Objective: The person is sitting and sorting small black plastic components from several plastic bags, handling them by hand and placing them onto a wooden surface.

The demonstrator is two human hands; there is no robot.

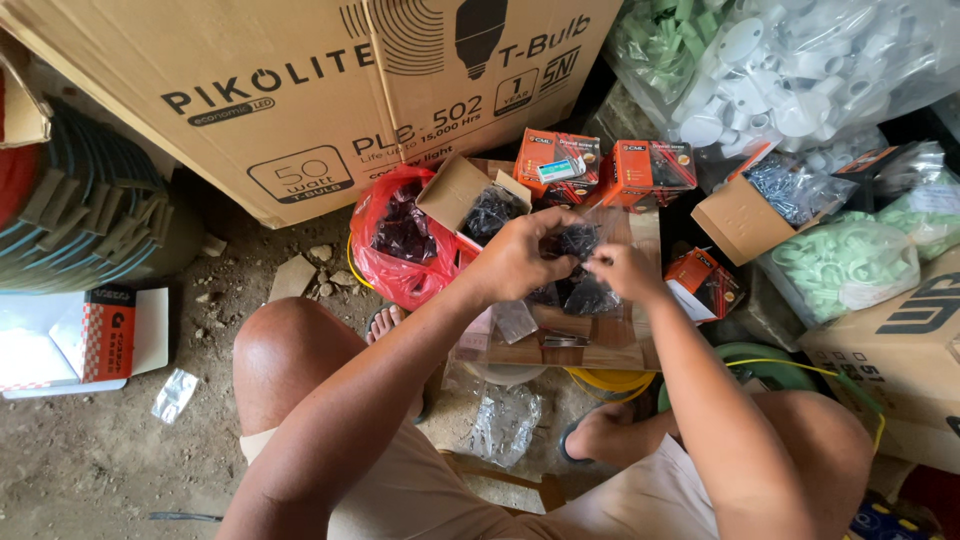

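Observation:
My left hand grips the top of a small clear plastic bag of black screws, held above a wooden board. My right hand pinches the same bag from the right side. Another clear packet of black screws lies on the board just under my hands. Behind them an open small carton holds more black screws, and a red plastic bag with dark screws sits to its left.
A big cardboard carton stands behind. Orange screw boxes line the back. Bags of white and green plastic fittings lie right. Empty clear bags lie on the dirt floor between my knees. A white box sits left.

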